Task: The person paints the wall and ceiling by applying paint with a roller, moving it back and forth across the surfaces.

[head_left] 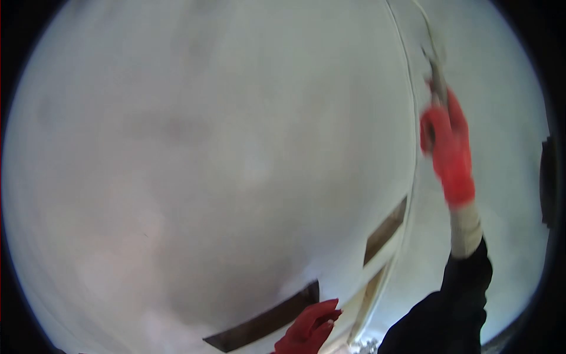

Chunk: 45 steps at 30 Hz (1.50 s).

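Note:
My right hand (449, 144), in a red glove with a pale cuff, is raised at the upper right and closed round a grey scissor-like tool (438, 85). The tool points up beside a thin pale cord (428, 26) against the whitish surface; the blur hides whether they touch. Low in the view, my left hand (306, 329), also red-gloved, has its fingers curled together near a dark rectangular opening (265, 324). Whether anything is between those fingers is too small to make out.
A large whitish surface (236, 147) fills most of the view, with a seam (411, 82) running down its right part. Two narrow openings (385, 231) (368, 301) lie beside the seam. A dark object (548, 182) is at the right edge.

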Tool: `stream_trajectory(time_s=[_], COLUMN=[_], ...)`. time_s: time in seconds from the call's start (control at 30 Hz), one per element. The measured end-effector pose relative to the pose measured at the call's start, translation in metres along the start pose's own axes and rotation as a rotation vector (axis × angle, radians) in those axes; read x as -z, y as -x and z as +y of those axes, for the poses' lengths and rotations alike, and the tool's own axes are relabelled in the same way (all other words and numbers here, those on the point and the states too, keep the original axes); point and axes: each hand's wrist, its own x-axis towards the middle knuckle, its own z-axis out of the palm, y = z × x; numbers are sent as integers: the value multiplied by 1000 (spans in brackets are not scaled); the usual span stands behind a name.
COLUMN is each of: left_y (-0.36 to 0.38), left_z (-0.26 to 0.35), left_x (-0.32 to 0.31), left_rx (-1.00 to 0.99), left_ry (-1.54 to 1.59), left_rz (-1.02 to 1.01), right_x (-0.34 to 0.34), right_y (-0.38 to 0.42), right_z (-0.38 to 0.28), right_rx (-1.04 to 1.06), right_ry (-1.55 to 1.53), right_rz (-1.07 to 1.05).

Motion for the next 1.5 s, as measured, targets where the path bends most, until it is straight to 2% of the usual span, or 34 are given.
stream_trajectory(time_s=[0.07,0.13,0.17,0.2,0.23,0.27,0.33,0.37,0.4,0.47,0.53,0.6,0.63,0.73,0.77,0.87,0.93,1.0,1.07,1.13,1.17,1.27,1.3,1.5], left_y=[-24,-32,-72,-88,-93,-99,-98,-94,-99,-80,-59,-50,-33,-42,-44,-46,-64,-87,-114,-140,-155,-204,-218,-273], left_z=[-62,-144,-55,-10,14,69,88,78,150,143,110,108,85,87,83,86,92,89,82,81,81,80,79,53], left_x=[-31,-54,-57,-59,-68,-77,-89,-92,-107,-115,-117,-120,-124,-136,-143,-144,-146,-155,-168,-183,-190,-214,-221,-261], left_rx=[110,108,203,337,387,398,455,477,475,536,591,731,739,784,871,886,899,903,898,852,845,803,788,790], left_ry=[26,-51,31,75,112,117,39,126,128,-169,-94,-136,39,100,134,378,422,457,398,397,435,464,468,518], left_rz=[-78,-49,-187,-326,-348,-353,-382,-396,-405,-487,-538,-569,-522,-585,-520,-454,-451,-441,-505,-470,-434,-372,-364,-243], right_x=[60,108,119,128,137,143,157,164,176,176,168,167,170,164,165,166,162,170,179,187,191,209,219,257], right_y=[106,244,173,163,166,144,162,185,139,157,168,187,191,189,190,207,195,193,178,145,138,100,99,45], right_z=[109,198,142,109,82,31,-13,-21,-81,-122,-144,-155,-164,-178,-180,-179,-172,-148,-125,-104,-86,-41,-20,42], right_rx=[-89,-246,-299,-314,-379,-435,-660,-733,-791,-921,-1039,-1200,-1217,-1237,-1233,-1171,-1168,-1111,-1086,-1174,-1059,-999,-952,-978], right_ry=[65,105,188,205,241,277,333,370,411,336,368,305,305,342,379,376,379,316,343,318,356,232,325,242], right_rz=[-80,-175,-269,-308,-349,-391,-468,-523,-574,-559,-595,-586,-575,-542,-552,-519,-513,-415,-424,-469,-468,-431,-487,-611])
